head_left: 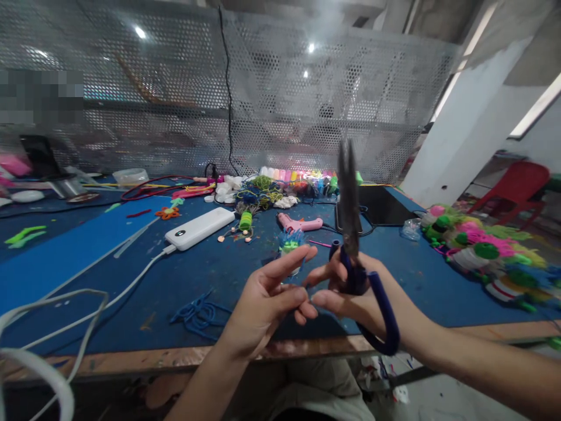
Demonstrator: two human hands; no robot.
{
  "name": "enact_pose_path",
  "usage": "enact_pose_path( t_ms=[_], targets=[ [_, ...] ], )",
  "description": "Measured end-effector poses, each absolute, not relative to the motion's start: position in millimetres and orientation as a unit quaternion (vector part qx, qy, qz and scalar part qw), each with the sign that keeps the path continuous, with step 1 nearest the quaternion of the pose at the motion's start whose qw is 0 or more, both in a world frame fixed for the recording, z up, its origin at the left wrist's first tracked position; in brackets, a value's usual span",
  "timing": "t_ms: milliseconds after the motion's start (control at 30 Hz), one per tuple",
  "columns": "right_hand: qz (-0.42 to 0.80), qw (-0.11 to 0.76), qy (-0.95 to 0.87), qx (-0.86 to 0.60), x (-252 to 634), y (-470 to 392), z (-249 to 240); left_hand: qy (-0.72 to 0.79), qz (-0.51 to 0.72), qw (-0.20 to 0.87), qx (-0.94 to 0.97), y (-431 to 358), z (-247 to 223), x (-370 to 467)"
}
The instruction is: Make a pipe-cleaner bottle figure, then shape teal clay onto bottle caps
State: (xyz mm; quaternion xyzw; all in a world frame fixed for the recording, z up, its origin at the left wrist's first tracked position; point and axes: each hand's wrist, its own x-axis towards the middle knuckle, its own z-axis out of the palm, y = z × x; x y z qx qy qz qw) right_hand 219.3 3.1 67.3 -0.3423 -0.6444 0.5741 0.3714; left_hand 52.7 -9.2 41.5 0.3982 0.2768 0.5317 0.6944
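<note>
Now the right hand (366,305) clutches the upright scissors (349,210) over the blue tabletop (272,234), fingertips close to the left hand (263,298), though whether that one pinches anything, we cannot tell.

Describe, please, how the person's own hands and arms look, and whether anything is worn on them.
The left grip and right grip are human hands, without gloves; I see no ring or watch. The left forearm and right forearm show no sleeve, cable or marking as far as the picture reaches.
</note>
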Motion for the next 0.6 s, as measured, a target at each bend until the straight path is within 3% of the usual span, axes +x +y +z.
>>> enact_pose_path(
  t_ms=[167,300,500,600],
  targets=[
    [0.615,0.363,-0.625,-0.315,213,5,64,0.28,0.531,0.689,0.407,-10,40,52],
    [0.563,0.384,-0.645,-0.345,216,6,67,0.285,0.531,0.688,0.404,-11,39,51],
    [0.45,0.481,-0.651,-0.377,217,15,76,0.272,0.52,0.701,0.405,-11,36,50],
    [0.428,0.48,-0.665,-0.381,221,22,79,0.289,0.534,0.688,0.399,-10,35,50]
  ],
)
